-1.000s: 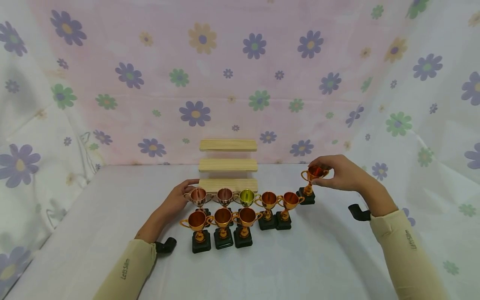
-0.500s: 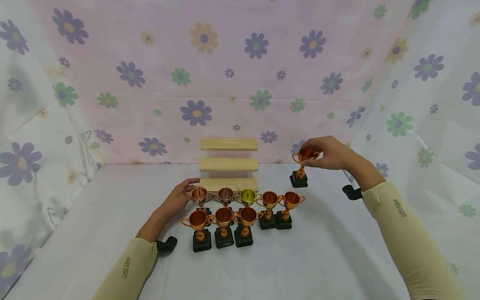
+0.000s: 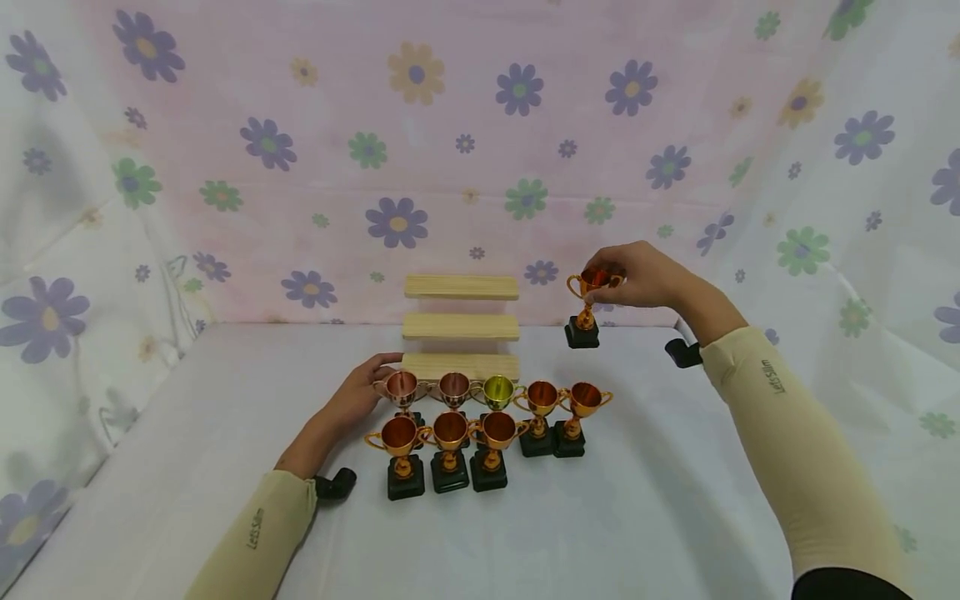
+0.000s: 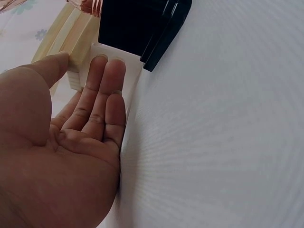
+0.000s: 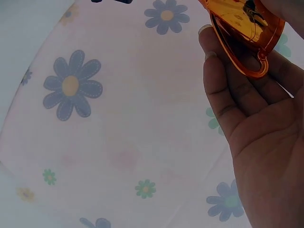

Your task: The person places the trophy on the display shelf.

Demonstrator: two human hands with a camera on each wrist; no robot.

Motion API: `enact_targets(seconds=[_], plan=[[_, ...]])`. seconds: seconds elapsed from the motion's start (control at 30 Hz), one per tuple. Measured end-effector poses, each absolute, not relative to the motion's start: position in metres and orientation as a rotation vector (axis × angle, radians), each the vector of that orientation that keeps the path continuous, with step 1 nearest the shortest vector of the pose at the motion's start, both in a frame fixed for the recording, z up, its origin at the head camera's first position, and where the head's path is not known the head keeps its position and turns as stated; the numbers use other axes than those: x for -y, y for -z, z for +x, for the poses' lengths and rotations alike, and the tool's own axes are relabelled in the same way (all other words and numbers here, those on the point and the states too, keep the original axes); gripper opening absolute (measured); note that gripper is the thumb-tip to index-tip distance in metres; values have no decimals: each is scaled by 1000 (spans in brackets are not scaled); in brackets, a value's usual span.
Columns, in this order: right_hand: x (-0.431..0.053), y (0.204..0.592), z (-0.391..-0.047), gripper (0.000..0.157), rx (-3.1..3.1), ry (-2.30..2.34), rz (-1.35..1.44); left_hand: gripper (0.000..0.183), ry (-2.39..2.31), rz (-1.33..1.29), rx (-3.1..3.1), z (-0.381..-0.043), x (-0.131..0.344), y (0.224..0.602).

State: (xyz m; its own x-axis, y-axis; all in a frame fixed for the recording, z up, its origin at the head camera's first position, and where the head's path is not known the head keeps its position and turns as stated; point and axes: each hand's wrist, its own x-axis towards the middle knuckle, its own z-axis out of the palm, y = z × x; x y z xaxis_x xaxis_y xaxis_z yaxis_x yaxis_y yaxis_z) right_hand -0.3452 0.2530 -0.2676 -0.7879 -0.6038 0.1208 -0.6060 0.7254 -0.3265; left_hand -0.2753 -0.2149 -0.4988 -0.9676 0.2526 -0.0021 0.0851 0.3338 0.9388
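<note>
My right hand (image 3: 637,273) pinches an orange-bronze trophy cup (image 3: 584,318) by its bowl, and the trophy hangs upright above the table, right of the tiered wooden stand (image 3: 461,326). One bowl handle of this trophy (image 5: 247,21) lies against the fingers in the right wrist view. My left hand (image 3: 358,392) rests on the table with fairly straight fingers beside the stand's lower left end. Its thumb touches the wooden edge (image 4: 80,45) in the left wrist view. Close to those fingertips stands the black base (image 4: 137,26) of a rose-coloured trophy (image 3: 402,388).
Several trophies stand in front of the stand: a second rose one (image 3: 453,389), a yellow-gold one (image 3: 498,392) and orange-bronze ones, including a front-row cup (image 3: 399,435) and the rightmost cup (image 3: 586,399). Floral cloth (image 3: 322,167) hangs behind the white table (image 3: 637,517).
My right hand has lifted the trophy and carried it up and to the left, toward the stand. The left hand has stayed in place at the stand's left end.
</note>
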Motion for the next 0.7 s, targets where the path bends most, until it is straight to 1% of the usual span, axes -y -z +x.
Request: enact_targets(seconds=[0.13,0.33,0.57,0.7], plan=[[-241,261,-351,41,2911,-564,994,67,-1696,343,-2459,-276,217,500],[-228,250,-360,45,2913,-551,942,59,-1658,392,-2495,-277,218,503],[-212,236,-365,48,2890,-610,917,61,-1675,428,-2484,-275,218,497],[-200,231,-369,45,2894,-621,915,62,-1657,448,-2504,-274,218,498]])
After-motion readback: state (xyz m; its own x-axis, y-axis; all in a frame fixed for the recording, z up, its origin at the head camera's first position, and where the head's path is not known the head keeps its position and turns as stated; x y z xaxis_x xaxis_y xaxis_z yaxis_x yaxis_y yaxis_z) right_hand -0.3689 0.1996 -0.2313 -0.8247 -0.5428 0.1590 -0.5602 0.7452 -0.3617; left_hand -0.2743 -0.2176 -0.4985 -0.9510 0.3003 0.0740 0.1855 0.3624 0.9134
